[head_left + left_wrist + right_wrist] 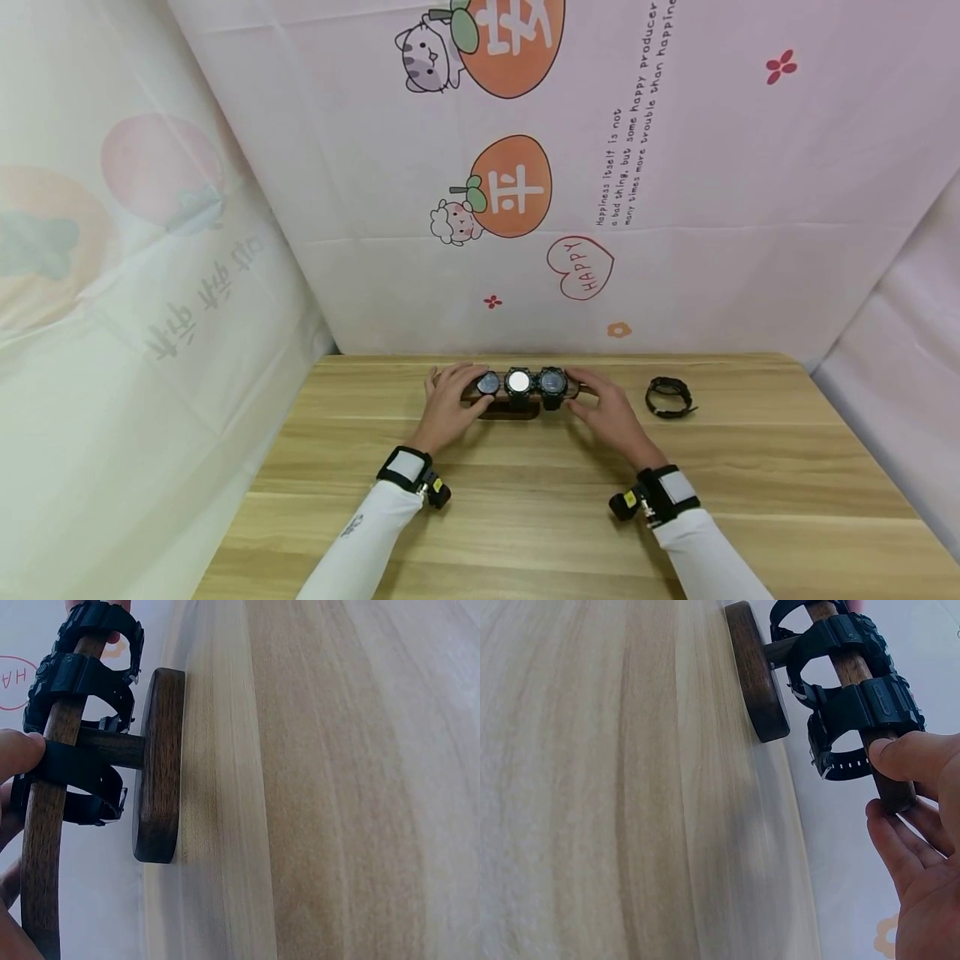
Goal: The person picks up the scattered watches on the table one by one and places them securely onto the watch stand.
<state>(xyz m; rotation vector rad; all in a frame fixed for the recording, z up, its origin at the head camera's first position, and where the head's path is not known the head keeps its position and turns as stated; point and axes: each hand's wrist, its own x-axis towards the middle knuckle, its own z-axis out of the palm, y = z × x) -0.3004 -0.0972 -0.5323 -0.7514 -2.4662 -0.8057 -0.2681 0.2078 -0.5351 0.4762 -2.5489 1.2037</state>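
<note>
Three black wristwatches hang side by side on the bar (41, 855) of a dark wooden T-shaped watch stand, whose base (159, 772) rests on the table. My left hand (447, 408) is at the stand's left end, pinching the left watch (488, 382) between thumb and fingers. The middle watch (518, 381) has a bright, glaring face. At the opposite end my right hand (611, 417) grips the bar, its thumb close beside the right watch (553, 381) and its other fingers behind the bar. In the left wrist view, part of the left hand is cut off.
Another black wristwatch (670, 384) lies on the table to the right of the stand. The wood-grain table (525, 517) ends at a white printed cloth (390, 275) behind. More white cloth hangs at both sides.
</note>
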